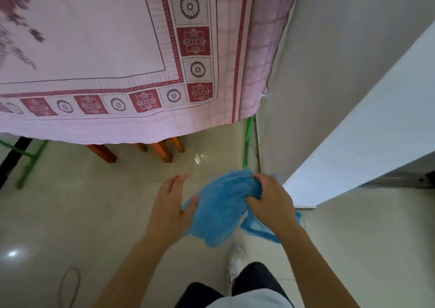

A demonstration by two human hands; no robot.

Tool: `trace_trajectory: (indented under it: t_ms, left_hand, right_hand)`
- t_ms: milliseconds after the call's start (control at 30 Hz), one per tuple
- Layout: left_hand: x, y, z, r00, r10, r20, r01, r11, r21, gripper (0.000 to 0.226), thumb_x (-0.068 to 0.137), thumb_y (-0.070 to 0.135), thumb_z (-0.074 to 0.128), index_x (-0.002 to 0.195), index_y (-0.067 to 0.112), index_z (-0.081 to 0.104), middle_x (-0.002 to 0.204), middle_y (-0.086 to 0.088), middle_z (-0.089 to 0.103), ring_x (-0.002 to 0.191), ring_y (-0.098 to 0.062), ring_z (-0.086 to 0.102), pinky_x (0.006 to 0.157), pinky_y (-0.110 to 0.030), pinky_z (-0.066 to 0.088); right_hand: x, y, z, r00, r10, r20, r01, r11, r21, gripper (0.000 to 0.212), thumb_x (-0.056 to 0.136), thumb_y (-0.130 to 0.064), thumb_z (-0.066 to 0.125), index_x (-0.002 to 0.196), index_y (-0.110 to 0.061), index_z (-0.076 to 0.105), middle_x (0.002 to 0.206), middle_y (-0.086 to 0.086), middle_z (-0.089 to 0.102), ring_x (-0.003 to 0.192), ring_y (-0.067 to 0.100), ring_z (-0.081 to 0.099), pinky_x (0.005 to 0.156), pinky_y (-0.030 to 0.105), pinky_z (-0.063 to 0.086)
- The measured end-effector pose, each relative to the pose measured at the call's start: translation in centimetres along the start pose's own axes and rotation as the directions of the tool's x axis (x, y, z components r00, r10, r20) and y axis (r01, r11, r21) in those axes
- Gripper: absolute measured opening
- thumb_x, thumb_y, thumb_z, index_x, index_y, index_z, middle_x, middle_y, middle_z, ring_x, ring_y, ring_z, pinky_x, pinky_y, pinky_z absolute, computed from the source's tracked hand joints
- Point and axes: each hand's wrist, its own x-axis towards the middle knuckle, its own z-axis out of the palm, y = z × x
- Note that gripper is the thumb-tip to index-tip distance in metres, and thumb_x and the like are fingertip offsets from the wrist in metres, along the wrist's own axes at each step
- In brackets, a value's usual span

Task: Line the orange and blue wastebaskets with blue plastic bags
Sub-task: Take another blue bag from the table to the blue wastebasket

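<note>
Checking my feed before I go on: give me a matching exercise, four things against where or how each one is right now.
Things:
1. blue plastic bag
2. right hand
3. left hand
4. white shoe

States:
A. fingers spread, flat against the bag's side
B. on the floor tiles, below the bag
C. bunched up between both hands
D. clenched on a fistful of bag

Pairs: 1-C, 2-D, 3-A, 4-B

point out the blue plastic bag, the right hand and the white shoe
blue plastic bag [219,210], head view, crumpled middle of the bag
right hand [270,201], head view, back of the hand gripping the bag
white shoe [236,260], head view, top of the shoe
</note>
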Motion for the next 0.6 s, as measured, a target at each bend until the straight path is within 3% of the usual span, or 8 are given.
trace_trajectory:
  t_ms: [100,300,433,500,600]
  left_hand:
    - [5.1,-1.4,-1.4,0.998,0.057,-0.002,-0.057,0.998,-0.019,0.056,0.091,0.033,0.062,0.141,0.016,0.044,0.138,-0.005,0.048,0.126,-0.02,0.047,0.104,-0.033,0.038]
    - [13.6,-6.3,-1.7,0.949,0.243,0.201,-0.229,0.969,-0.09,0.059,0.092,0.052,0.047,0.141,0.021,0.039,0.139,0.002,0.042,0.123,-0.017,0.046,0.102,-0.041,0.044]
    - [18.8,-10.4,-0.3,0.804,0.479,0.352,-0.473,0.874,-0.107,0.064,0.086,0.056,0.05,0.136,0.016,0.044,0.133,-0.003,0.048,0.118,-0.022,0.048,0.097,-0.047,0.046]
    - [21.0,-12.4,1.7,0.712,0.55,0.437,-0.579,0.812,-0.079,0.087,0.08,0.068,0.053,0.145,0.013,0.037,0.146,-0.013,0.041,0.132,-0.032,0.041,0.106,-0.05,0.039]
    - [23.3,-14.2,5.5,0.587,0.559,0.586,-0.656,0.752,-0.061,0.13,0.057,0.089,0.053,0.155,0.016,0.009,0.161,-0.015,0.017,0.147,-0.036,0.02,0.112,-0.054,0.027]
  right_hand:
    - [3.3,-2.4,0.1,0.998,0.037,-0.042,-0.037,0.999,0.021,0.047,0.085,-0.032,0.056,0.131,-0.027,0.047,0.122,-0.003,0.056,0.103,0.019,0.059,0.086,0.037,0.052]
    - [7.3,-6.0,3.1,0.961,0.241,-0.138,-0.231,0.969,0.088,0.047,0.087,-0.034,0.056,0.133,-0.027,0.047,0.122,-0.003,0.056,0.101,0.02,0.061,0.086,0.037,0.052]
    - [7.9,-8.5,6.5,0.864,0.461,-0.204,-0.424,0.884,0.199,0.045,0.089,-0.032,0.056,0.132,-0.024,0.051,0.119,0.0,0.06,0.099,0.024,0.062,0.083,0.037,0.052]
    - [7.6,-9.3,8.2,0.807,0.553,-0.208,-0.497,0.825,0.269,0.043,0.088,-0.027,0.057,0.131,-0.024,0.052,0.119,0.001,0.061,0.1,0.025,0.062,0.083,0.037,0.052]
    - [7.4,-9.3,10.9,0.77,0.615,-0.169,-0.554,0.776,0.301,0.046,0.087,-0.022,0.062,0.132,-0.022,0.053,0.119,0.0,0.061,0.104,0.026,0.061,0.084,0.033,0.048]
